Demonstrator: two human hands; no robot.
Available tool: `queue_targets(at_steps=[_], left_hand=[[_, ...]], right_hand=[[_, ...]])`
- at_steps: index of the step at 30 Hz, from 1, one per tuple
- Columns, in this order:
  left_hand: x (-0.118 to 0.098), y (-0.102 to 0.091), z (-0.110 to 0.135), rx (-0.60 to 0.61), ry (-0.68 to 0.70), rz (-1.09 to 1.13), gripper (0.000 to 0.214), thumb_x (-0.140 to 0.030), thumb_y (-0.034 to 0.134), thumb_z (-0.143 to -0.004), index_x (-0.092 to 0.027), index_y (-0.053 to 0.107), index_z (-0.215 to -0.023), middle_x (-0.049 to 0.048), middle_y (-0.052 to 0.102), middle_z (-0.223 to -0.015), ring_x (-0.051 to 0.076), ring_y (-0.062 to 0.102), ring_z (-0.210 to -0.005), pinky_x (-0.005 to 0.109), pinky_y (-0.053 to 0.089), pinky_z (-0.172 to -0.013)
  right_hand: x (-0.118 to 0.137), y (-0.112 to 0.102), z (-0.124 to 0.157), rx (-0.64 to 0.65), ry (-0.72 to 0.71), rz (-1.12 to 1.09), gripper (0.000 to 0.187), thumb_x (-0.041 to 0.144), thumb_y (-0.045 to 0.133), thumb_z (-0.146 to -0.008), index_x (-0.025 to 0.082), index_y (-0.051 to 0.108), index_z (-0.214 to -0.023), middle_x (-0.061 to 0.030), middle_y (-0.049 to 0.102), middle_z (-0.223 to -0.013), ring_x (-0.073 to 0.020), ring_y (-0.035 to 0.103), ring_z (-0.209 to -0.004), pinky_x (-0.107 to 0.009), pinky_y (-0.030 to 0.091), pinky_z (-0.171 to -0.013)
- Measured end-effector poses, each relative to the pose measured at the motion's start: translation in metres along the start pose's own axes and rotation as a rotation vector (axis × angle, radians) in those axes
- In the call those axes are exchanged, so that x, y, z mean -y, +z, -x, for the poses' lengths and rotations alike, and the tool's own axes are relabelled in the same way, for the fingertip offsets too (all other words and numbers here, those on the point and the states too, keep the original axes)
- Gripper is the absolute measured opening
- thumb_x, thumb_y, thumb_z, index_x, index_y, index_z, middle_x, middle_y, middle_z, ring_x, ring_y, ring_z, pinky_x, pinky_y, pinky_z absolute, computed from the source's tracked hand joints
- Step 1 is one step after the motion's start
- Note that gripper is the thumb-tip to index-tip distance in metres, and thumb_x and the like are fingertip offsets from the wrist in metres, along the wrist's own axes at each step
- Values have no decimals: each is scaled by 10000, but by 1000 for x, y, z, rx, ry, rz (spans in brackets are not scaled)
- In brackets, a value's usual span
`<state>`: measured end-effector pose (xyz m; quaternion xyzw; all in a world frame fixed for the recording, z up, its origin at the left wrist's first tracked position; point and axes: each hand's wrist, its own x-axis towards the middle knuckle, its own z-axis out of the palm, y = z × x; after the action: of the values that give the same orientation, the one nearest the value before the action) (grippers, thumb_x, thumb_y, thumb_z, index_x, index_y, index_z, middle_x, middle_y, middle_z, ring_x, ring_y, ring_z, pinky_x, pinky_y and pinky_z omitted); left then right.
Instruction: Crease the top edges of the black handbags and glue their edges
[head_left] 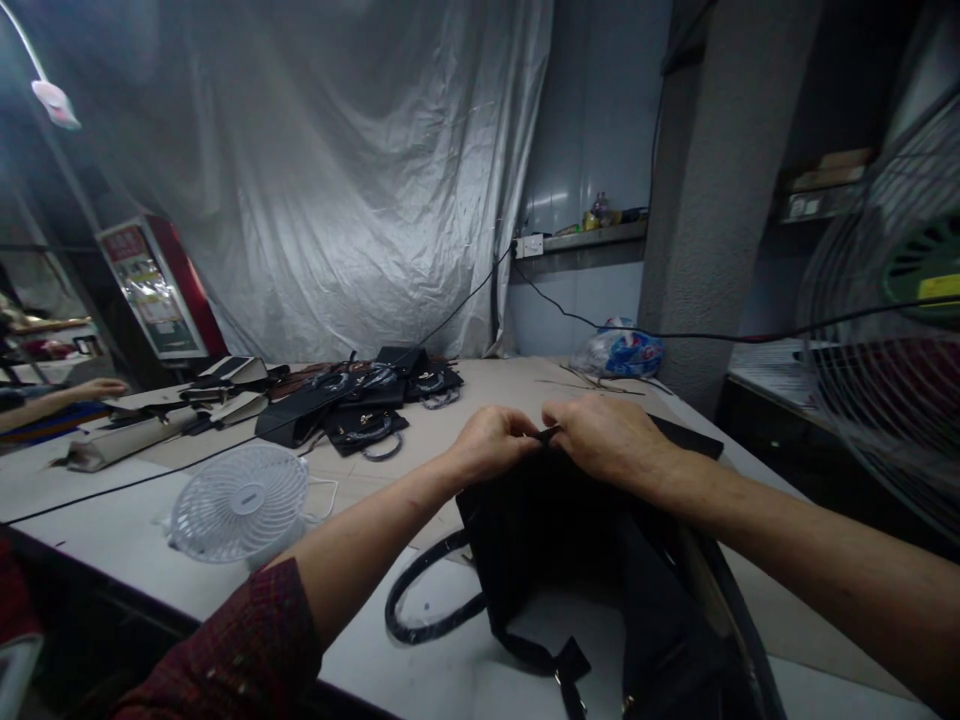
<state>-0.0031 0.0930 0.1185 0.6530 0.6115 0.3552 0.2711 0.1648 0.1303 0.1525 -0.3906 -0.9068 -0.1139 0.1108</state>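
A black handbag [510,560] stands before me on the table, with a looped black handle [435,590] sticking out on its left and a strap with small metal fittings [571,660] hanging at the front. My left hand [495,440] is closed, pinching the bag's upper edge. Close beside it, my right hand [607,435] is also closed on that edge, thumb and fingers pressed together. The two hands nearly meet at the top of the bag. The bag's inside is dark, and its right part is partly hidden under my right forearm.
A small white fan [244,500] sits on the table at the left. Several black bags [367,400] and pale bag pieces [135,440] lie farther back. A plastic bag [626,350] rests at the far right, near a large caged fan [892,290]. Another person's hand [105,388] shows at far left.
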Motion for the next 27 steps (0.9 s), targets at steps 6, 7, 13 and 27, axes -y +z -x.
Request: queue_targets(at_steps=[6, 7, 13, 27], left_hand=[[5, 0, 1, -1, 84, -148, 302, -332, 604, -728, -140, 742, -915, 16, 670, -715, 114, 532, -606, 191, 370, -520], [5, 1, 1, -2, 95, -152, 307, -337, 604, -729, -141, 743, -921, 15, 670, -718, 111, 526, -600, 190, 368, -520], [5, 2, -1, 41, 94, -144, 352, -350, 596, -747, -181, 738, -1021, -4, 626, -659, 86, 452, -524, 184, 294, -460], [-4, 2, 0, 91, 6, 21, 362, -245, 610, -724, -152, 722, -1055, -48, 506, -534, 61, 357, -446, 196, 251, -432]], right_hand=[[-19, 2, 13, -123, -26, 16, 114, 209, 533, -794, 234, 629, -850, -42, 679, -787, -199, 607, -715, -291, 277, -559], [-20, 3, 13, -141, -48, 42, 114, 197, 524, -801, 229, 626, -843, -44, 680, -784, -197, 606, -714, -296, 277, -569], [-21, 7, 10, -207, -178, 144, 129, 170, 484, -847, 190, 610, -828, -69, 687, -801, -210, 619, -757, -327, 284, -624], [-27, 15, 3, -173, -137, 106, 135, 216, 518, -848, 193, 644, -808, -73, 693, -827, -215, 615, -824, -322, 317, -687]])
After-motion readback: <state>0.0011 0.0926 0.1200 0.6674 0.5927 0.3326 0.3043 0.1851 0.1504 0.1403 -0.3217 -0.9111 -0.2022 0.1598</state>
